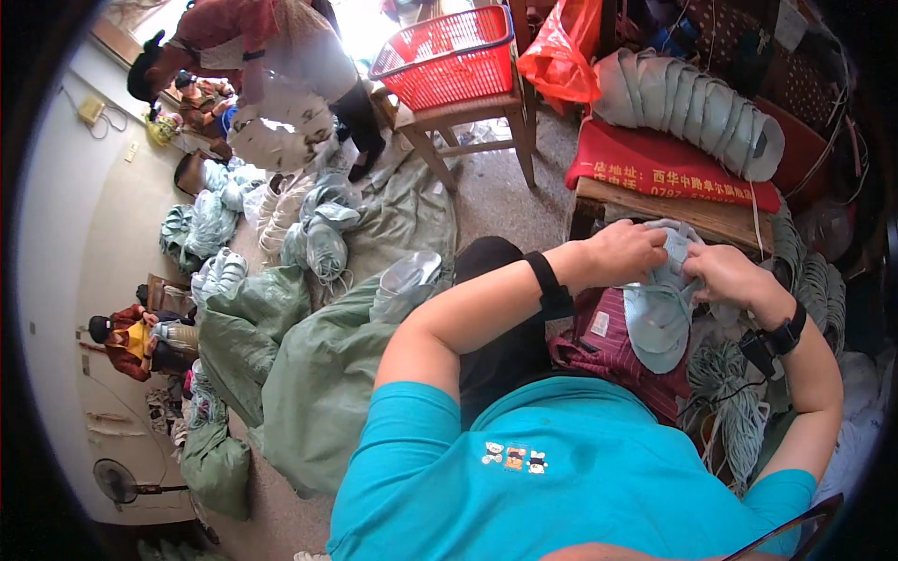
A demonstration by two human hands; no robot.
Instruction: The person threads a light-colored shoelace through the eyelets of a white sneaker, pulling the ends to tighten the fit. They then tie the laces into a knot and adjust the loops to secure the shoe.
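In front of me, above my lap, is a pale grey-green fabric piece [658, 329] that looks like a shoe upper, with a rounded lower end. My left hand [629, 252] grips its upper left edge, fingers bent inward. Closed on the opposite edge is my right hand [728, 273], thumb and fingers pinched close to the left ones. Fingertips of both hands are partly hidden by the piece and its loose straps. Just beyond, a nested row of similar pale pieces [687, 112] lies on a red cloth [617, 164] over a wooden bench [622, 198].
A red plastic basket [444, 61] sits on a wooden stool [463, 117], beside a red plastic bag [561, 56]. Pale cord bundles [739, 402] hang at my right. Green sacks [323, 393] and bagged pieces cover the floor leftward. Other people [253, 47] work farther off.
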